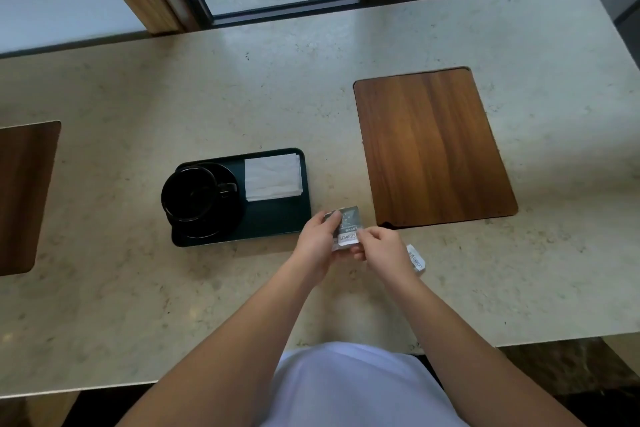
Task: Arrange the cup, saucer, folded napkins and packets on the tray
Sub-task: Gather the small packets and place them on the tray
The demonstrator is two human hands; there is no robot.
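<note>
We hold a packet in both hands, fingers pinching it; next it goes on the tray's bare corner below the napkins.

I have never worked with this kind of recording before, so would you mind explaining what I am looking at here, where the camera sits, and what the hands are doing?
There is no machine here: a person wears a wide-angle camera on the head, so the single picture looks down along their own arms at a pale stone table.

On it lies a dark tray. A black cup stands on a black saucer in the tray's left part, and folded white napkins lie in its far right corner.

The left hand and right hand together pinch a small grey packet just off the tray's near right corner. Another packet lies on the table, partly hidden behind the right wrist. A wooden board is set into the table on the right.
</note>
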